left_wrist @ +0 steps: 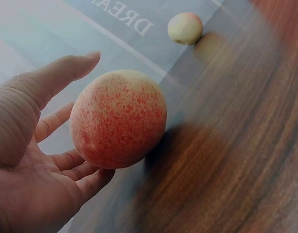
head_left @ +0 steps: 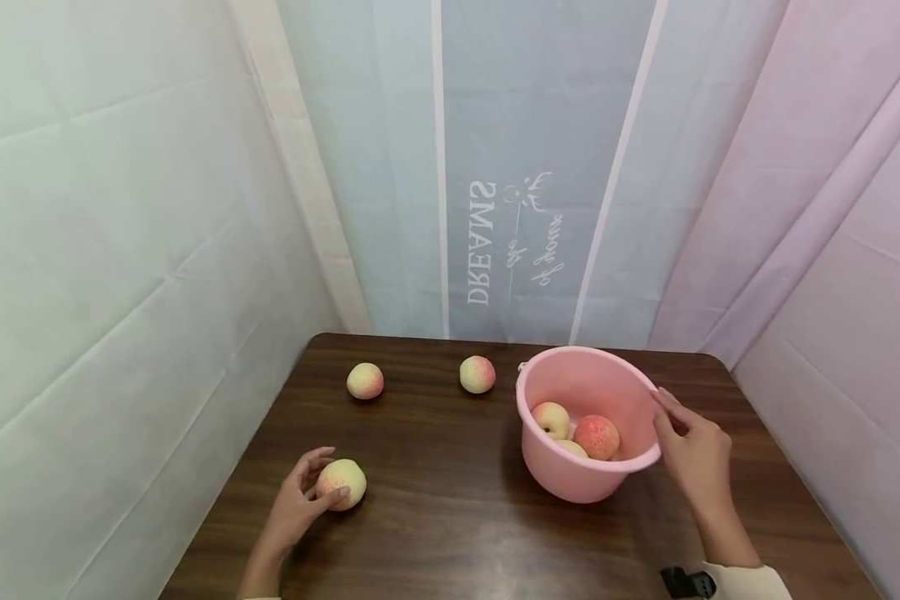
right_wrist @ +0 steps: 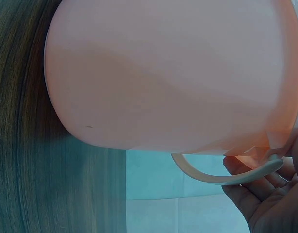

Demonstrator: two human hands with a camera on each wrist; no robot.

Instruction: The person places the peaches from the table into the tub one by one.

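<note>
My left hand [head_left: 294, 506] is around a peach [head_left: 342, 483] on the table's near left, fingers on its far side. In the left wrist view the thumb [left_wrist: 74, 68] stands off this red-speckled peach [left_wrist: 120, 119], while the other fingers reach beside and beneath it. My right hand [head_left: 696, 450] grips the rim of a pink bucket [head_left: 581, 483] at its right side. The right wrist view has those fingers by the rim and the bucket's pale handle [right_wrist: 222, 178]. Inside the bucket lie a red peach [head_left: 597, 437], a pale peach [head_left: 551, 419] and another partly hidden one.
Two more peaches sit toward the back of the dark wooden table [head_left: 435, 517]: one at the left [head_left: 365, 381], another peach [head_left: 477, 375] left of the bucket. A printed curtain [head_left: 525, 125] hangs behind the table, with pale cloth at both sides.
</note>
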